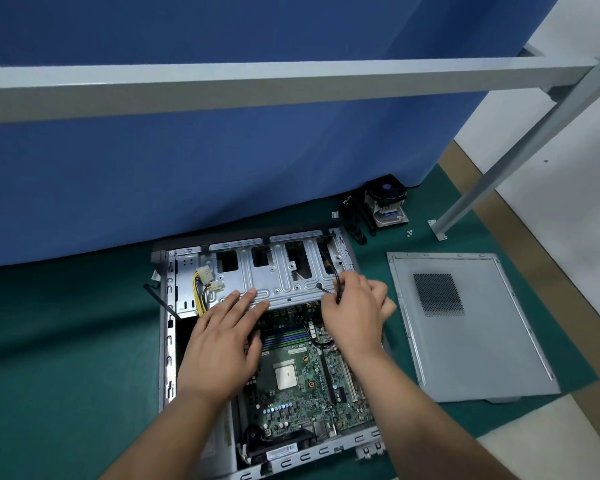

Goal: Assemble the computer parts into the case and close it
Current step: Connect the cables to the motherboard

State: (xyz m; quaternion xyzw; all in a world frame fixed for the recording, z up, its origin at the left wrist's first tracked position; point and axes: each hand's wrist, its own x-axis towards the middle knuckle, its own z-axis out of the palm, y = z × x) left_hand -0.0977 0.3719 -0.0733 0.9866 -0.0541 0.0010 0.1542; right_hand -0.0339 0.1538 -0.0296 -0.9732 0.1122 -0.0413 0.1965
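Observation:
An open computer case [165, 344] lies flat on a green mat, with a green motherboard [291, 386] inside and a bare CPU socket [285, 375]. A silver drive cage [278, 271] spans the case's far end. My left hand [222, 337] lies flat, its straight fingers resting on the cage's front edge. My right hand [355, 310] pinches a thin black cable [328, 271] at the cage's right end. Yellow and black power wires with white plugs [205, 282] hang at the cage's left. The grey side panel [465, 327] lies on the mat to the right.
A CPU cooler with fan [387, 202] and black cables [354, 220] sit at the back beside a blue curtain [222, 168]. Small screws [410, 232] lie near a grey frame leg [465, 199]. A grey bar [257, 84] crosses overhead.

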